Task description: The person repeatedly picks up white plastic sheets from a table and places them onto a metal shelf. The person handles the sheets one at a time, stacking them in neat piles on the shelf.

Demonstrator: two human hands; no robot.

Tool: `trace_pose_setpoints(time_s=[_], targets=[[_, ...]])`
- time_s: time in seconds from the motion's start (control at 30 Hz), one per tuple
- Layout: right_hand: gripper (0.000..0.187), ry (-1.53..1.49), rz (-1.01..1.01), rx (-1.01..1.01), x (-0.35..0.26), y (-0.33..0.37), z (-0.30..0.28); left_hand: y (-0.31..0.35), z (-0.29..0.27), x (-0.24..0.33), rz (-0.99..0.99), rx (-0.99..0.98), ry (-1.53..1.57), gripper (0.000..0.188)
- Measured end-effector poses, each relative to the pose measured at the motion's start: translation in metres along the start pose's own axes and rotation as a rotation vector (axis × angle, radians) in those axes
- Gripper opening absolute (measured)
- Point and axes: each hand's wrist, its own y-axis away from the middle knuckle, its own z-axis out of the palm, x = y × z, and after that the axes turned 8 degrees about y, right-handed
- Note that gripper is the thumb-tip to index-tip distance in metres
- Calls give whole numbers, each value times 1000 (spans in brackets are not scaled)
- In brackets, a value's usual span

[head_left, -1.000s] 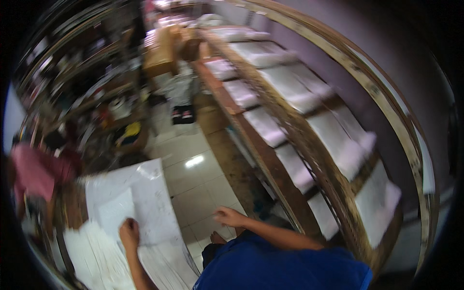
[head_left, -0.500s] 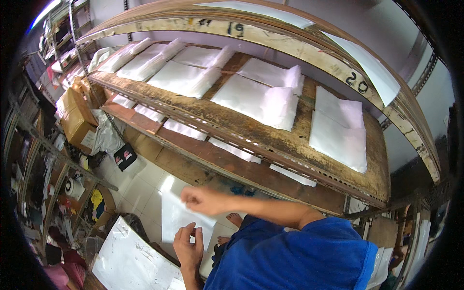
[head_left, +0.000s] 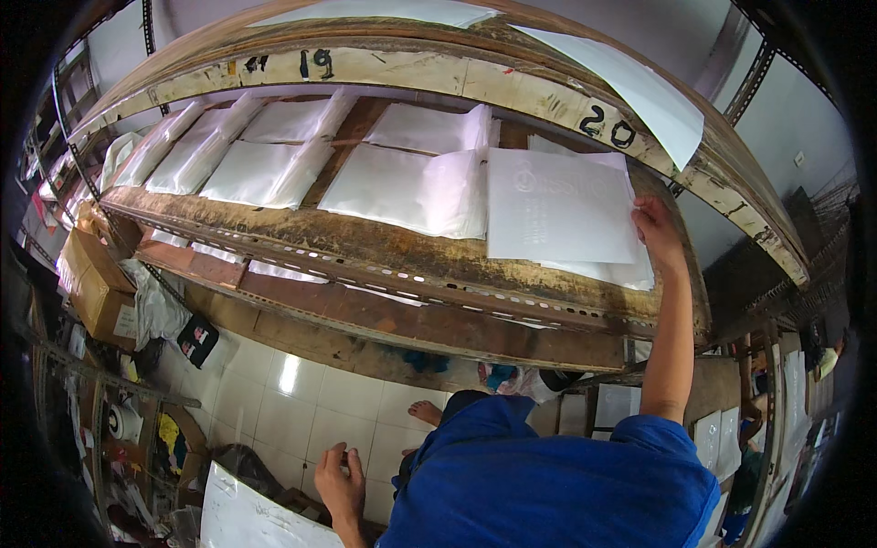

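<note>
With its fingers closed on the right edge, my right hand [head_left: 656, 228] holds a whitish translucent plastic sheet [head_left: 557, 210] bearing faint pale print. The sheet is over a stack of similar sheets [head_left: 621, 272] at the right end of the wooden shelf [head_left: 402, 254], covering most of that stack. I cannot tell whether the whole sheet touches the stack. Low in the view, my left hand [head_left: 340, 486] is loosely curled, its fingers apart and nothing in them. It is just above a white board [head_left: 260, 516].
More stacks of plastic sheets [head_left: 393, 187] line the shelf to the left. Above runs another shelf's edge [head_left: 539, 96], with white sheets [head_left: 630, 82] on top. A perforated metal rail [head_left: 411, 279] borders the front. A cardboard box [head_left: 96, 288] stands left of the tiled floor [head_left: 311, 411].
My right hand has gone from low centre up to the right-hand stack, bringing the plastic sheet along. My left hand is slightly lower, away from the sheet. The view has turned right.
</note>
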Motion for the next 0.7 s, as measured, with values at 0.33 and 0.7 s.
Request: trace_pose_setpoints(time_s=[0.33, 0.7], targets=[[15, 626, -70, 251, 78, 4, -10, -3, -11, -10, -27, 34, -54, 16], [25, 1148, -68, 136, 97, -29, -24, 25, -19, -21, -152, 96, -52, 16]])
